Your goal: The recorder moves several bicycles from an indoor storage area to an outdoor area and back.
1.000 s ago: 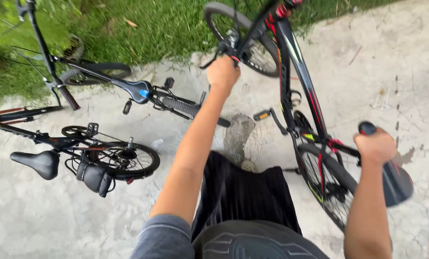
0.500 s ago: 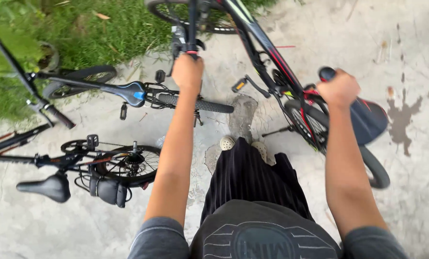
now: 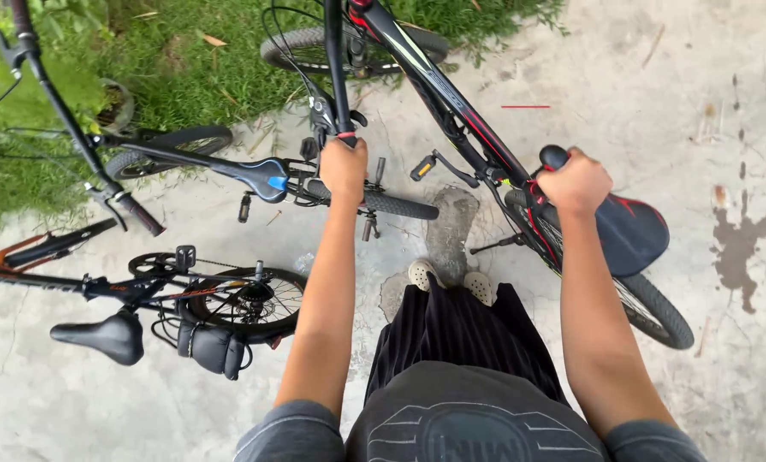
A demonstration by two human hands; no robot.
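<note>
While fingers clamp, left hand [image 3: 344, 167] on handlebar [image 3: 340, 103], right hand [image 3: 576, 180] on saddle [image 3: 629, 233], bare concrete [image 3: 657, 77] rightward.

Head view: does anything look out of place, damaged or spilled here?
Two bicycles lie tipped on the concrete: one with a blue-tipped saddle, one with a black saddle. A dark stain marks the concrete at right, and a cracked patch sits ahead of the feet.

Frame [image 3: 451, 94]: glossy painted metal, black with red and green.
Saddle [image 3: 631, 231]: smooth, slightly shiny.
Tyre [image 3: 657, 308]: matt knobbly rubber.
Ground [image 3: 640, 103]: rough, cracked, stained concrete.
Skirt [image 3: 451, 334]: black pleated cloth.
</note>
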